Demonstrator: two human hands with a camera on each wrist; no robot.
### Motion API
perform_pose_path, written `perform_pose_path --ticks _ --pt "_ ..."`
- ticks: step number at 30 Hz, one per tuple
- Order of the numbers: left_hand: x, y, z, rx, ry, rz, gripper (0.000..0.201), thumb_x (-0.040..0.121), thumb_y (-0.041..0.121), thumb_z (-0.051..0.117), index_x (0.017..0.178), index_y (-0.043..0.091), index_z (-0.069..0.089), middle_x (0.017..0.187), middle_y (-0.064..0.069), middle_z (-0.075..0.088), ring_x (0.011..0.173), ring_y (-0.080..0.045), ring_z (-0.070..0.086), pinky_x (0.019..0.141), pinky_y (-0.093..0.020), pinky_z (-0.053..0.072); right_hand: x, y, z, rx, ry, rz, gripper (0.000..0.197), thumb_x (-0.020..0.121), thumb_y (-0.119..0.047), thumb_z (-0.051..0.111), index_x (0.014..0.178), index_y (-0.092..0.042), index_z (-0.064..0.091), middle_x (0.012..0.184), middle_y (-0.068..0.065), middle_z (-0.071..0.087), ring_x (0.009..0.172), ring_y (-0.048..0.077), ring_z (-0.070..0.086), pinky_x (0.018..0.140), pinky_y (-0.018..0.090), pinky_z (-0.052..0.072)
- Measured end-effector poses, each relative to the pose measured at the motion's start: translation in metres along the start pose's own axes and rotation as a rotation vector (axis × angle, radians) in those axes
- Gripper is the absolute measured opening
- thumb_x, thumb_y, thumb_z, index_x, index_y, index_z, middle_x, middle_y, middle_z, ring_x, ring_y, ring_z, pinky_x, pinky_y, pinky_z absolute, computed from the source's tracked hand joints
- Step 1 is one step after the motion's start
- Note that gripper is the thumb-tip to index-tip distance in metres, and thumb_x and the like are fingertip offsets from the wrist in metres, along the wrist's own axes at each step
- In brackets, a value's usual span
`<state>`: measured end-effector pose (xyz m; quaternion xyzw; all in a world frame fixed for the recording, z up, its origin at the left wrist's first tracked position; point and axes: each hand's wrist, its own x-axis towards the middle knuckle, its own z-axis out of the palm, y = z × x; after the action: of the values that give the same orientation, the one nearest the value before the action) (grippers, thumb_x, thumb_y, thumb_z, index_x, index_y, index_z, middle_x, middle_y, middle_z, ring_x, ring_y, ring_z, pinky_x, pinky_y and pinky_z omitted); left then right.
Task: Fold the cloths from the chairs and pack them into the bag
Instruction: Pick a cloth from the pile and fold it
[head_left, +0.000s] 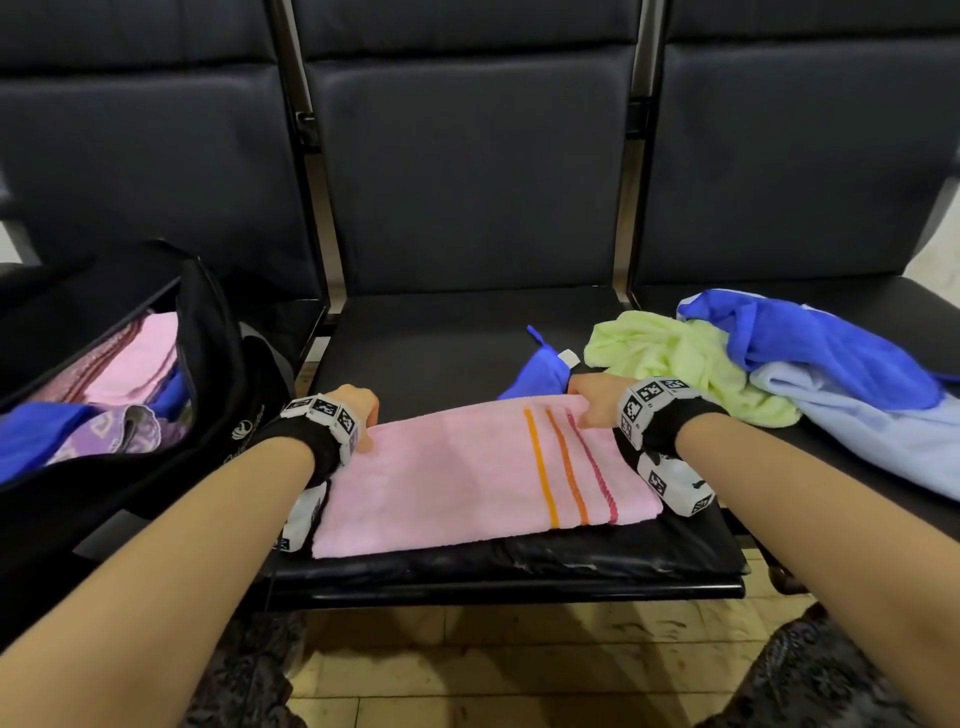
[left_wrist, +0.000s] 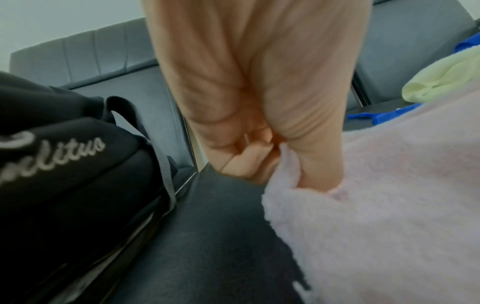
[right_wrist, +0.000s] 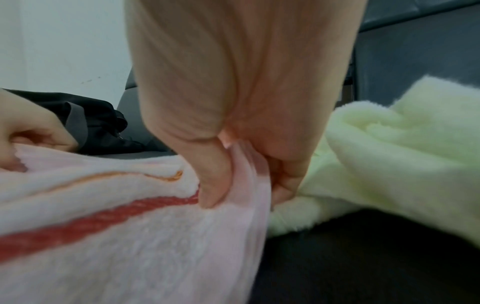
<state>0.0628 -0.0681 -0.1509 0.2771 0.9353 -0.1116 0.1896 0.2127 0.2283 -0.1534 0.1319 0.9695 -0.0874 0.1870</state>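
From the head camera I see the pink towel (head_left: 483, 473) lying flat on the middle seat (head_left: 467, 332), its long axis running left to right between my two hands; my left hand (head_left: 358, 410) pinches its far left corner and my right hand (head_left: 597, 405) pinches its far right corner, so each hand is nearest its own end and I judge the coming fold turns on bringing that far edge toward me or one end over the other; the black bag (head_left: 218, 364) sits open on the left seat just beside my left hand, with folded cloths already inside; a green cloth (head_left: 670, 358), a blue cloth (head_left: 810, 343) and a pale blue cloth (head_left: 872, 436) are heaped on the right, the green one close to my right hand, and a small blue piece (head_left: 535, 371) lies just behind the towel's far edge. From the left wrist camera, the fingers (left_wrist: 249, 160) curl round the towel's corner, with the bag (left_wrist: 64, 164) close on the left. From the right wrist camera, the thumb (right_wrist: 213, 181) presses a bunched fold of towel (right_wrist: 130, 236) against the curled fingers; the green cloth (right_wrist: 389, 154) lies just beside that hand and could get caught in the fold.
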Motion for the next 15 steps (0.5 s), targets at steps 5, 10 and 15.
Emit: perform_pose_path --ticks 5,10,15 --pt "-0.025 -0.004 -0.017 0.021 0.056 0.043 0.019 0.078 0.018 0.067 0.078 0.018 0.048 0.096 -0.007 0.06 0.096 -0.026 0.061 0.072 -0.031 0.047 -0.02 -0.005 -0.015 -0.034 0.01 -0.006 0.031 0.093 -0.04 0.046 0.094 -0.013 0.06 0.093 0.004 0.062 0.088 0.023 0.059 0.083 0.033 0.046" --pt "-0.066 -0.023 -0.065 -0.288 0.539 0.06 0.03 0.075 0.009 0.067 0.067 0.02 0.041 0.082 -0.008 0.052 0.079 -0.029 0.053 0.069 -0.033 0.039 -0.055 -0.003 -0.066 0.033 0.399 -0.116 0.014 0.1 -0.02 0.042 0.095 -0.009 0.051 0.089 0.009 0.054 0.09 0.027 0.052 0.075 0.031 0.032" --pt "-0.099 -0.024 -0.103 -0.386 0.928 0.142 0.018 0.077 0.004 0.065 0.077 0.01 0.048 0.084 -0.012 0.05 0.074 -0.028 0.048 0.069 -0.037 0.037 -0.082 0.004 -0.097 -0.015 0.848 -0.207 0.024 0.085 0.001 0.053 0.1 -0.008 0.069 0.094 0.016 0.06 0.094 0.036 0.052 0.078 0.043 0.04"
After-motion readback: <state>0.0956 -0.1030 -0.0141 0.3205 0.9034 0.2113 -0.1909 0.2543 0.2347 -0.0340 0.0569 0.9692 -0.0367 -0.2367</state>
